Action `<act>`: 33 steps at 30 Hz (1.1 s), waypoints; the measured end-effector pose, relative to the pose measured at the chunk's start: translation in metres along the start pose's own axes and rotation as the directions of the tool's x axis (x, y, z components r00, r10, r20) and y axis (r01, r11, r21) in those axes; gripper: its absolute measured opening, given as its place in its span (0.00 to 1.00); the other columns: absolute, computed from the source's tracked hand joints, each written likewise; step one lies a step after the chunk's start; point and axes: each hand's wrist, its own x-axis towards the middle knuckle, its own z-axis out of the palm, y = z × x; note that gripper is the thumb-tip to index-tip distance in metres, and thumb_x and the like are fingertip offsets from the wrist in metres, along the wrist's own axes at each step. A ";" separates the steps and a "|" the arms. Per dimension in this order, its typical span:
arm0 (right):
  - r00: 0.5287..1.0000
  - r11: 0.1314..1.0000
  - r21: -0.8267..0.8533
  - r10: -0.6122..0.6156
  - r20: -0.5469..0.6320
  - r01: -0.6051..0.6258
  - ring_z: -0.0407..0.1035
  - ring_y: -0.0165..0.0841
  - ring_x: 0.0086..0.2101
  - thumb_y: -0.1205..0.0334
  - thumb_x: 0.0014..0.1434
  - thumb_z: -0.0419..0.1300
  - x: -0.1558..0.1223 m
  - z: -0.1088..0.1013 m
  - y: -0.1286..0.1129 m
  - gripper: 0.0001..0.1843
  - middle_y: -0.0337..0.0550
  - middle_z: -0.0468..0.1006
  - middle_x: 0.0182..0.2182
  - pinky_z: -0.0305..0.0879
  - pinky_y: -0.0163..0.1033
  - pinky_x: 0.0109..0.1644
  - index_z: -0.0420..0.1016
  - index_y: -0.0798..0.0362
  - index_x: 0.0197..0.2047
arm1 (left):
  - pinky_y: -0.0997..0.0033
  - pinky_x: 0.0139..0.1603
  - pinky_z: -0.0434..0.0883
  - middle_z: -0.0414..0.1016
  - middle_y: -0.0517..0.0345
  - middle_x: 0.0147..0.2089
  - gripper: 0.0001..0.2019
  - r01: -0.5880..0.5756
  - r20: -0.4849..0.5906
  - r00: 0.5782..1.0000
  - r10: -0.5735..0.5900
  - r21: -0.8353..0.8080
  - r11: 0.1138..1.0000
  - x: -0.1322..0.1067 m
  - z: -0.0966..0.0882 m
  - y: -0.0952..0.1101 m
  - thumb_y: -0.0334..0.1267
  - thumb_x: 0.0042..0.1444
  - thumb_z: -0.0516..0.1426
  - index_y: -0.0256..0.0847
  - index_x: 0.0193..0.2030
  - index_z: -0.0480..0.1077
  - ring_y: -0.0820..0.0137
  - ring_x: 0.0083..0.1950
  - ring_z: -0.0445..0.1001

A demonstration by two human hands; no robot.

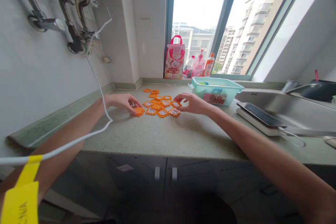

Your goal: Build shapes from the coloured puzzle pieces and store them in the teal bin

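Note:
Several flat orange toothed building pieces (pixel 157 105) lie in a cluster on the counter, some with white patterned middles. At the cluster's left edge, my left hand (pixel 125 103) grips a plain orange toothed piece (pixel 139 111) between thumb and fingers, close to the counter top. My right hand (pixel 191 103) is on the other side, its thumb and curled fingers around the edge of an orange toothed piece with a white middle (pixel 176 104). Just below that lies another patterned piece (pixel 174 112).
A mint plastic tub (pixel 228 92) with colourful pieces stands behind my right hand. A phone (pixel 259 114) rests on a white box beside the sink (pixel 265 99). Bottles (pixel 198 65) and a pink bag (pixel 174 61) line the windowsill. A white cable (pixel 78 142) crosses over my left forearm.

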 end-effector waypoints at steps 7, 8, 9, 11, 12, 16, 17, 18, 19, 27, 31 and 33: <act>0.967 0.994 -0.026 0.113 0.227 -0.110 0.78 0.38 0.43 0.53 0.58 0.72 0.001 0.006 -0.012 0.15 0.43 0.85 0.44 0.70 0.40 0.48 0.85 0.49 0.47 | 0.68 0.41 0.70 0.83 0.56 0.40 0.32 0.018 0.003 1.000 -0.018 0.037 0.999 0.005 0.008 0.002 0.55 0.38 0.72 0.49 0.52 0.83 0.61 0.42 0.78; 0.965 0.992 -0.028 0.124 0.231 -0.120 0.78 0.37 0.42 0.53 0.58 0.72 0.001 0.006 -0.011 0.14 0.43 0.85 0.42 0.70 0.39 0.48 0.85 0.49 0.46 | 0.68 0.40 0.70 0.83 0.56 0.39 0.30 0.022 0.002 1.000 -0.022 0.029 0.999 0.006 0.009 0.002 0.55 0.38 0.72 0.48 0.51 0.84 0.61 0.41 0.78; 0.964 0.991 -0.030 0.132 0.232 -0.129 0.78 0.36 0.40 0.54 0.59 0.71 0.001 0.005 -0.011 0.13 0.42 0.85 0.40 0.69 0.39 0.46 0.85 0.49 0.46 | 0.68 0.39 0.69 0.83 0.56 0.38 0.28 0.024 -0.002 1.000 -0.024 0.029 0.999 0.006 0.010 0.003 0.54 0.38 0.72 0.47 0.48 0.84 0.61 0.40 0.78; 0.964 0.989 -0.040 0.150 0.219 -0.145 0.77 0.34 0.36 0.56 0.59 0.70 0.000 0.004 -0.009 0.13 0.41 0.85 0.38 0.69 0.38 0.43 0.85 0.50 0.46 | 0.68 0.38 0.68 0.83 0.56 0.38 0.25 0.021 -0.029 0.999 -0.020 0.047 0.999 0.006 0.011 0.006 0.54 0.39 0.71 0.46 0.44 0.84 0.60 0.40 0.78; 0.965 0.987 -0.050 0.160 0.209 -0.153 0.77 0.33 0.35 0.56 0.58 0.70 0.000 0.003 -0.009 0.13 0.41 0.85 0.37 0.68 0.37 0.41 0.85 0.50 0.46 | 0.67 0.38 0.68 0.83 0.56 0.38 0.24 0.014 -0.051 0.999 -0.012 0.054 0.998 0.007 0.013 0.008 0.54 0.40 0.70 0.46 0.43 0.83 0.60 0.40 0.79; 0.977 0.989 -0.074 0.139 0.160 -0.128 0.77 0.34 0.36 0.60 0.55 0.71 0.000 0.007 -0.006 0.16 0.43 0.85 0.39 0.69 0.38 0.42 0.84 0.51 0.48 | 0.64 0.46 0.71 0.84 0.54 0.47 0.26 -0.067 -0.188 0.980 0.070 0.020 0.998 0.013 0.024 0.019 0.55 0.44 0.69 0.45 0.48 0.82 0.58 0.46 0.79; 0.984 0.993 -0.061 0.108 0.139 -0.100 0.78 0.35 0.38 0.61 0.55 0.71 0.000 0.011 -0.005 0.16 0.43 0.85 0.41 0.70 0.38 0.43 0.83 0.51 0.48 | 0.63 0.48 0.71 0.83 0.53 0.49 0.26 -0.095 -0.220 0.971 0.094 0.006 0.995 0.016 0.028 0.022 0.55 0.44 0.69 0.45 0.49 0.82 0.58 0.47 0.78; 0.992 0.997 -0.035 0.071 0.108 -0.068 0.78 0.35 0.40 0.62 0.55 0.70 0.001 0.015 -0.006 0.16 0.44 0.85 0.42 0.71 0.39 0.45 0.83 0.51 0.48 | 0.63 0.49 0.71 0.83 0.53 0.50 0.27 -0.118 -0.238 0.965 0.114 -0.004 0.993 0.019 0.032 0.025 0.55 0.44 0.69 0.45 0.49 0.82 0.58 0.48 0.78; 0.997 0.999 0.003 0.036 0.067 -0.036 0.77 0.36 0.42 0.63 0.55 0.70 0.001 0.020 -0.006 0.16 0.44 0.84 0.44 0.72 0.39 0.46 0.83 0.51 0.48 | 0.62 0.49 0.71 0.83 0.52 0.50 0.27 -0.136 -0.242 0.962 0.130 -0.008 0.991 0.021 0.037 0.027 0.56 0.44 0.69 0.45 0.50 0.82 0.58 0.48 0.78; 0.986 0.984 0.082 -0.163 0.030 0.160 0.75 0.38 0.49 0.62 0.62 0.67 0.011 0.055 -0.030 0.14 0.45 0.81 0.49 0.69 0.44 0.57 0.81 0.49 0.52 | 0.67 0.37 0.66 0.81 0.56 0.38 0.27 -0.175 -0.188 0.966 0.177 0.027 0.984 0.028 0.048 0.033 0.58 0.45 0.69 0.44 0.48 0.83 0.64 0.37 0.73; 0.989 0.987 0.084 -0.141 0.053 0.136 0.74 0.38 0.48 0.53 0.64 0.69 0.015 0.054 -0.033 0.15 0.44 0.82 0.48 0.68 0.44 0.57 0.80 0.49 0.51 | 0.67 0.30 0.59 0.73 0.61 0.29 0.22 -0.189 -0.159 0.968 0.192 0.029 0.981 0.025 0.046 0.033 0.56 0.45 0.68 0.43 0.42 0.82 0.69 0.30 0.67; 0.992 0.990 0.079 -0.117 0.046 0.114 0.74 0.37 0.46 0.51 0.63 0.70 0.018 0.055 -0.031 0.16 0.43 0.82 0.46 0.67 0.42 0.54 0.79 0.49 0.49 | 0.67 0.29 0.57 0.70 0.62 0.27 0.20 -0.192 -0.155 0.968 0.198 0.055 0.980 0.024 0.045 0.031 0.56 0.47 0.67 0.43 0.38 0.80 0.70 0.28 0.65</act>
